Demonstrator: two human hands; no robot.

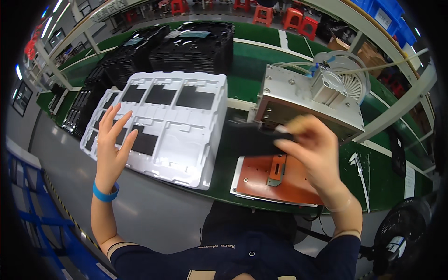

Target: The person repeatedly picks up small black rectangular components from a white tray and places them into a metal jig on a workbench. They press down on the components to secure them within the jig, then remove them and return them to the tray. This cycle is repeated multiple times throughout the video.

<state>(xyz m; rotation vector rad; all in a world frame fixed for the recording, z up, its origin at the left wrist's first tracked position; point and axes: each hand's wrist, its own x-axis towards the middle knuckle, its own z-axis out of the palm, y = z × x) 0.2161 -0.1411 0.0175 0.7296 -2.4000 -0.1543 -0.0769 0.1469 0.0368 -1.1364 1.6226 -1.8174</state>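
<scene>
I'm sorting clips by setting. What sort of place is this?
Most likely a factory assembly workshop: a metal machine and stacked black trays on a green bench, plus a white tray of black sheets.

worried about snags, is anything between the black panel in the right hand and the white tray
Nothing visible stands between the black panel in the right hand and the white tray; only the tray's own right rim comes before its slots. The left hand is by the tray's left side, off that line.
</scene>
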